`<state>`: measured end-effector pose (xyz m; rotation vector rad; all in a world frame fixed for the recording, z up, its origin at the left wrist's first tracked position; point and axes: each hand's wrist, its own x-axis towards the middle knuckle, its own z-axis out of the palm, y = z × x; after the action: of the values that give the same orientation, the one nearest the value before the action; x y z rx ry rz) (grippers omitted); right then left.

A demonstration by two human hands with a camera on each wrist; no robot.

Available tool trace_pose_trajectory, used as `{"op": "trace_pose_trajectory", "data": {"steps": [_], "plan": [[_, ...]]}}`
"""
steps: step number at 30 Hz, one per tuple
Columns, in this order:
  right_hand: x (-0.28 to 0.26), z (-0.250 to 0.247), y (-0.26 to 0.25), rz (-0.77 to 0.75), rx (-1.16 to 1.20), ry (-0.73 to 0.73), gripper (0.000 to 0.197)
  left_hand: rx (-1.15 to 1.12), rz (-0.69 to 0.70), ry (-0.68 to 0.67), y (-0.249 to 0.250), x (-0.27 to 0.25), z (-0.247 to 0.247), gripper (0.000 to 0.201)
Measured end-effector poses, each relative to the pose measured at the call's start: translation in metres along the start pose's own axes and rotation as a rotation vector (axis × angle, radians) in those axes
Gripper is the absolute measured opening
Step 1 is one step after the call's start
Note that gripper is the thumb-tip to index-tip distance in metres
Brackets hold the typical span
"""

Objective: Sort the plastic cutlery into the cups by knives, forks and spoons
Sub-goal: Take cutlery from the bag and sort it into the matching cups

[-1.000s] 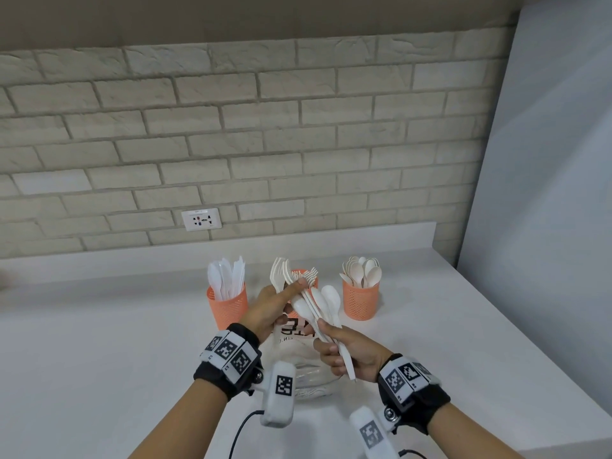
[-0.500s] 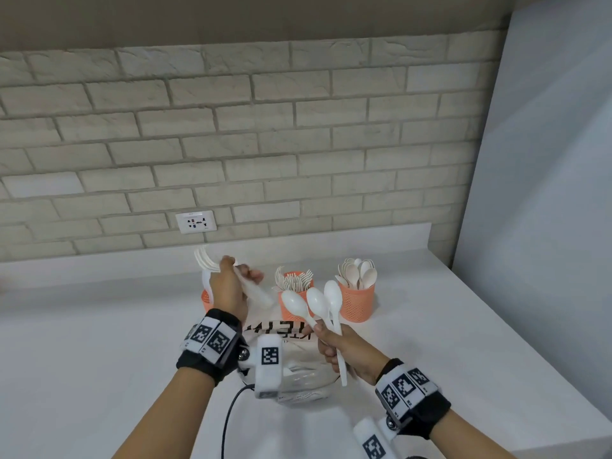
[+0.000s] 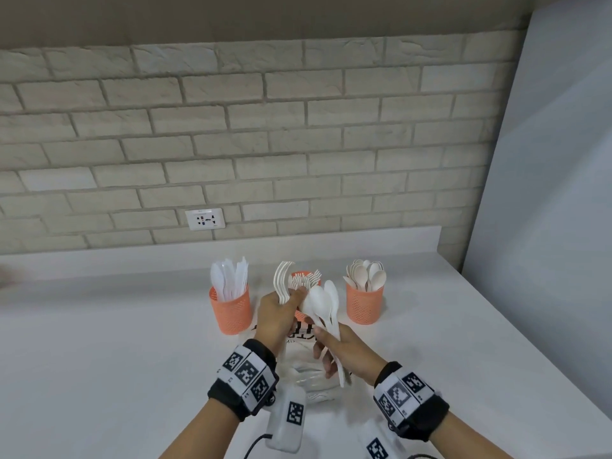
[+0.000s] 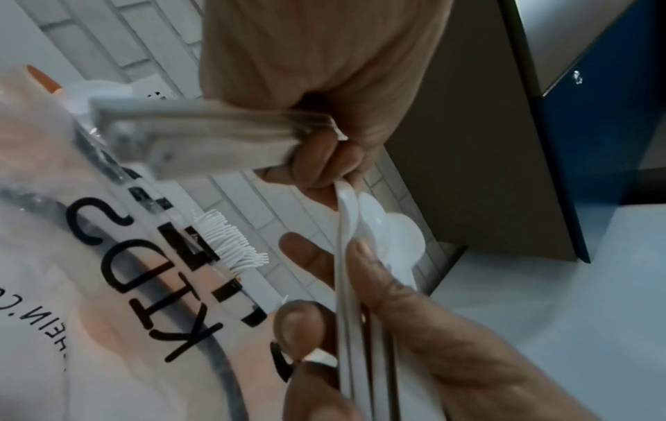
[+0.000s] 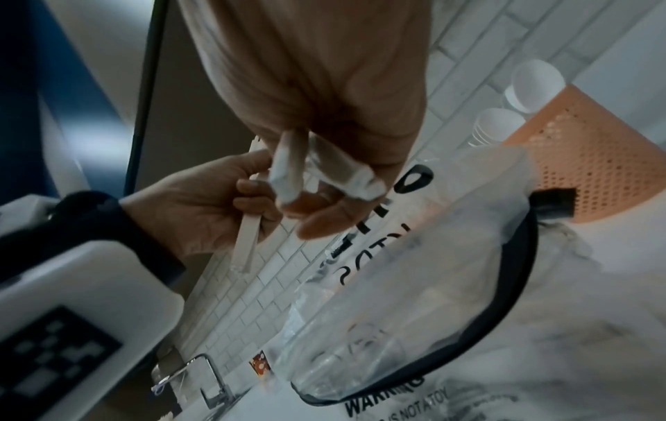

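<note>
My left hand [image 3: 291, 299] grips a bunch of white forks [image 3: 281, 281] by their handles, just in front of the middle orange cup [image 3: 299, 275], which holds several forks. My right hand [image 3: 326, 346] grips three white spoons [image 3: 323, 301], bowls up, right beside the left hand. In the left wrist view the left fingers [image 4: 324, 159] curl round the fork handles [image 4: 216, 136] and touch the tip of a spoon [image 4: 389, 236]. The right wrist view shows the spoon handles [image 5: 288, 171] in my right fist. The knife cup [image 3: 230, 309] stands left, the spoon cup [image 3: 364, 303] right.
A clear plastic bag [image 3: 308, 376] with black print lies on the white counter [image 3: 116, 342] under both hands. A brick wall with a socket [image 3: 205, 219] runs behind the cups. A grey panel [image 3: 546, 193] closes the right side.
My left hand pulled the forks out of the mixed bunch and swung left, then came back to the middle cup beside the spoons. The right hand kept the spoons.
</note>
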<state>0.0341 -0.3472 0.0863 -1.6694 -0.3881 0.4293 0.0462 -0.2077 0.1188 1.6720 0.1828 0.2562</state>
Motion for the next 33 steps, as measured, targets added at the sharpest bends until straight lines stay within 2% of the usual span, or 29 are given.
{"op": "trace_pose_trajectory", "data": {"steps": [4, 6, 9, 11, 14, 18, 20, 22, 24, 26, 30, 33], "plan": [[0.004, 0.000, 0.002, -0.004, -0.049, -0.018, 0.027, -0.046, -0.027, -0.016, 0.001, -0.005, 0.010, 0.042], [0.006, -0.003, 0.001, 0.008, -0.047, -0.040, 0.028, -0.048, 0.011, -0.041, 0.003, -0.010, 0.015, 0.045], [0.007, -0.007, 0.000, -0.018, -0.108, -0.039, 0.024, 0.083, 0.120, -0.002, -0.001, -0.008, 0.019, 0.028], [0.010, -0.007, 0.000, -0.054, -0.195, 0.007, 0.034, 0.120, 0.146, 0.023, -0.004, -0.005, 0.021, 0.021], [0.014, -0.006, -0.004, -0.114, -0.328, 0.141, 0.052, 0.134, 0.168, 0.054, -0.002, -0.003, 0.026, 0.033], [0.019, -0.014, -0.013, -0.155, -0.451, 0.212, 0.045, -0.002, 0.119, 0.031, 0.014, -0.006, 0.030, 0.051], [0.021, -0.021, -0.017, -0.173, -0.629, 0.241, 0.046, 0.007, 0.121, 0.005, 0.018, -0.005, 0.032, 0.047], [0.020, -0.026, -0.019, -0.193, -0.760, 0.254, 0.047, 0.061, 0.159, 0.021, 0.019, -0.003, 0.034, 0.032], [0.019, -0.029, -0.020, -0.196, -0.712, 0.250, 0.041, 0.105, 0.178, 0.040, 0.018, -0.002, 0.036, 0.025], [0.021, -0.032, -0.022, -0.177, -0.551, 0.267, 0.035, 0.151, 0.205, 0.033, 0.020, -0.004, 0.039, 0.024], [0.027, -0.030, -0.028, -0.194, -0.394, 0.387, 0.015, 0.253, 0.309, -0.015, 0.028, -0.011, 0.052, 0.038], [0.030, -0.032, -0.027, -0.187, -0.327, 0.480, 0.023, 0.262, 0.310, -0.070, 0.031, -0.010, 0.057, 0.040]]}}
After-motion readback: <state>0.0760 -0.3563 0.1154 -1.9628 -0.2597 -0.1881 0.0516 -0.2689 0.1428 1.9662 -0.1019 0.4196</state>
